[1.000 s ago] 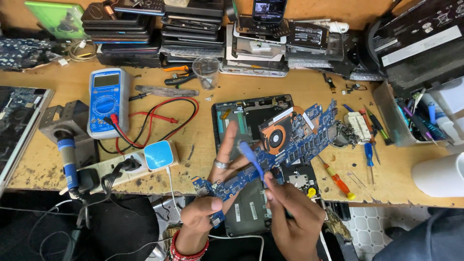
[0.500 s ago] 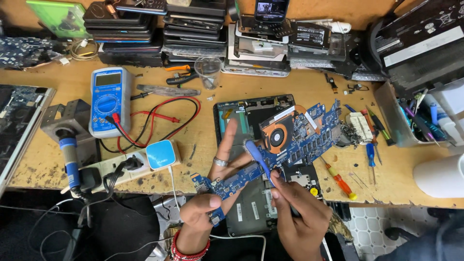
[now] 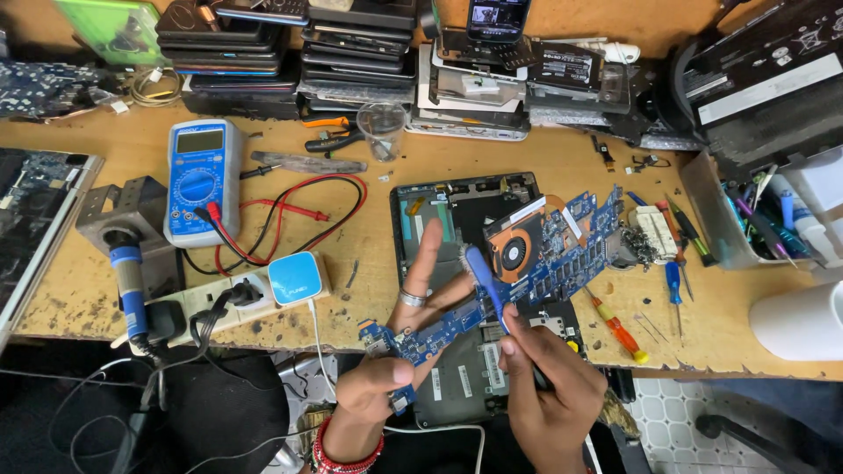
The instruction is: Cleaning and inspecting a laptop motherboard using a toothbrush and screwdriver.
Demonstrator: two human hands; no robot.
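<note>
The left hand (image 3: 399, 351) held a long blue circuit board (image 3: 527, 263) from beneath, over the opened dark laptop base (image 3: 457, 211) that lay on the wooden workbench (image 3: 562, 162). Its grip was loose and wide: the thumb pressed on the near, narrow end of the board while the fingers (image 3: 426, 254), one wearing a ring, were stretched out nearly straight behind the board and pointed away from the person, so the board rested against them rather than being pinched hard. The board sat tilted, its near end low at the front edge of the laptop base and its far end, carrying a copper-coloured fan (image 3: 514, 246), raised above the right half of the base. The right hand (image 3: 549, 386) was closed in a pen-like grip around the handle of a blue brush (image 3: 481, 276), fingers curled together on it, and the brush head touched the board just left of the fan. To the right of the laptop base lay a red-and-yellow screwdriver (image 3: 619, 329) and a blue-handled screwdriver (image 3: 674, 281), both well clear of the hands. To the left of the base stood a blue multimeter (image 3: 200, 180) with red and black leads, and nearer the bench's front edge a white power strip (image 3: 237, 298).
</note>
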